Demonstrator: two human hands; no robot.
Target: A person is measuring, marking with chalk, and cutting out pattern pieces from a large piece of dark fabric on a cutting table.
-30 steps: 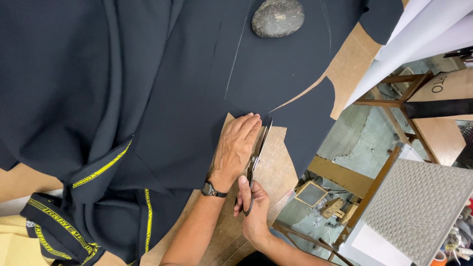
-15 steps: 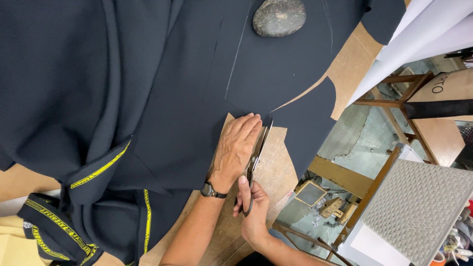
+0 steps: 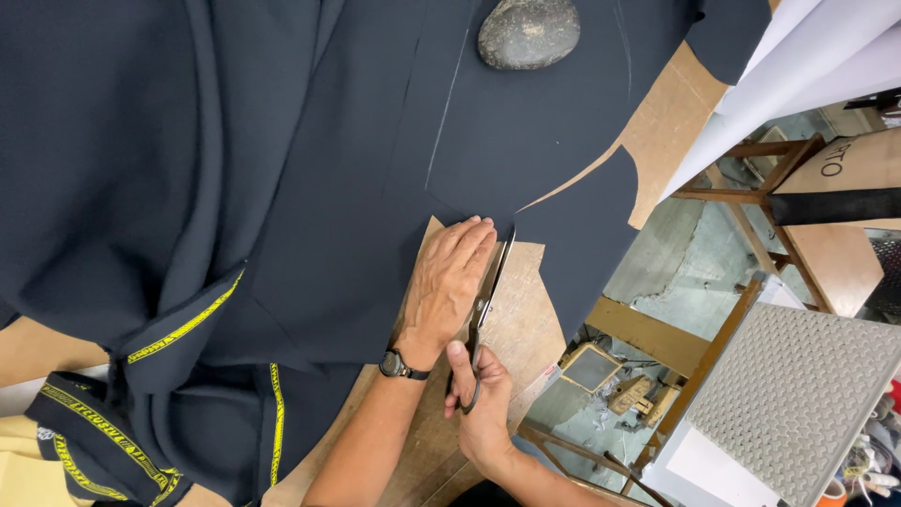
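Left hand (image 3: 449, 286) lies flat, palm down, open on dark cloth (image 3: 310, 169) at centre. Right hand (image 3: 479, 404), at 6 o'clock, clenched around scissors (image 3: 488, 305); blades point to 12, along the cloth edge, touching left fingers. Stone (image 3: 528, 31) rests on cloth at 12. Table (image 3: 521, 329) beneath.

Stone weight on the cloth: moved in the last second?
No. The stone keeps its place beside the chalk line on the dark cloth; slight offset looks like camera shift.
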